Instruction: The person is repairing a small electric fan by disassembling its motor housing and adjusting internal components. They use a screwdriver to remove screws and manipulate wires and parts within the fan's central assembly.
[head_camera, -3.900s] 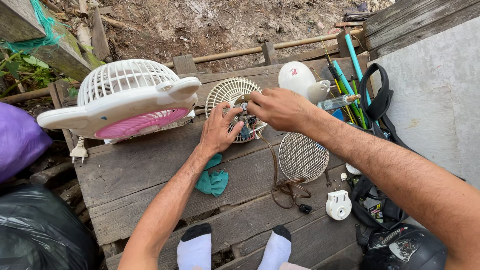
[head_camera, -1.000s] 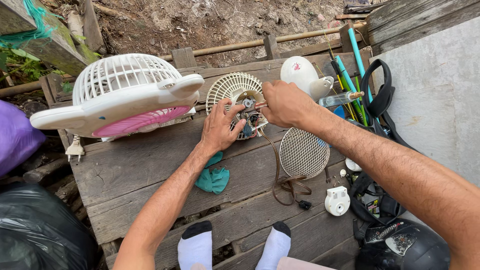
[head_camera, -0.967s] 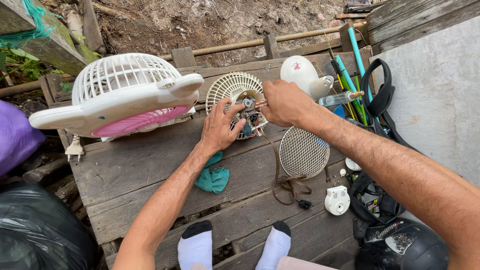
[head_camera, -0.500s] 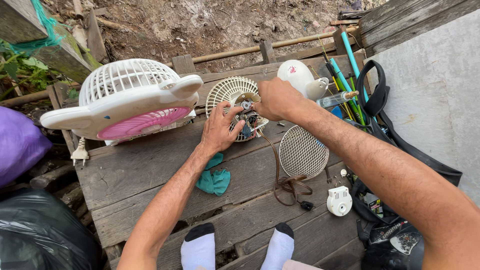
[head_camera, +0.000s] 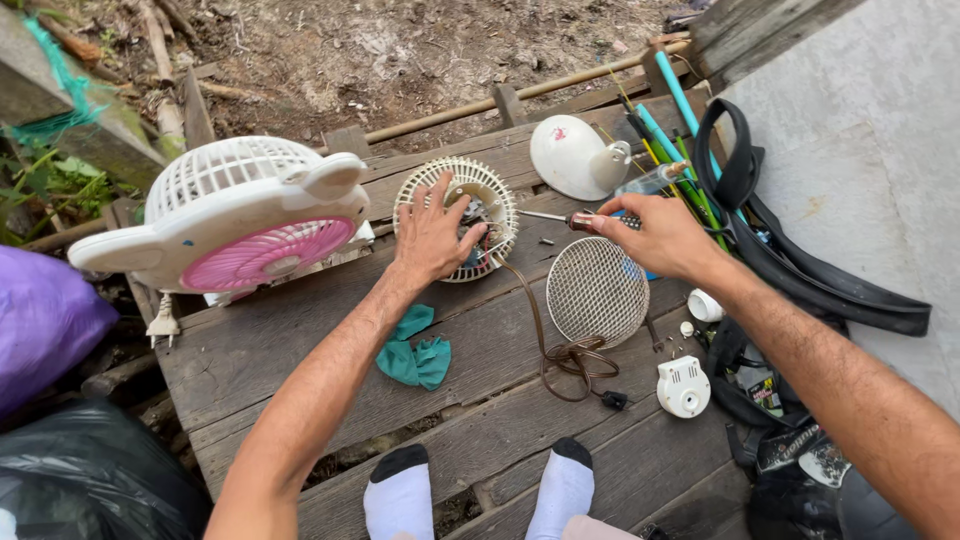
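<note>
Reaching forward over the wooden platform (head_camera: 300, 370), my left arm runs nearly straight from the bottom of the view up to the round fan housing (head_camera: 457, 218), a white ribbed grille part with a motor and wires in its middle. My left hand (head_camera: 432, 238) lies palm down on it, fingers spread and slightly curled, fingertips resting on the motor and the rim, thumb out toward the right side. The housing sits flat on the planks, just right of the white and pink fan (head_camera: 235, 215), which leans on its side.

My right arm comes in from the lower right corner, bent at the wrist, with my right hand (head_camera: 662, 235) held above the planks, off to the right of the housing. Its fingers are closed round the dark handle of a screwdriver (head_camera: 565, 219); the metal shaft points left toward the housing, and its tip stops short of the rim.

Below that hand a round wire mesh grille (head_camera: 597, 291) lies flat. A brown cord (head_camera: 560, 350) trails from the housing and coils beside the grille. A green cloth (head_camera: 415, 350) lies crumpled under my left forearm, and my feet in white socks (head_camera: 400, 500) rest at the near edge.
</note>
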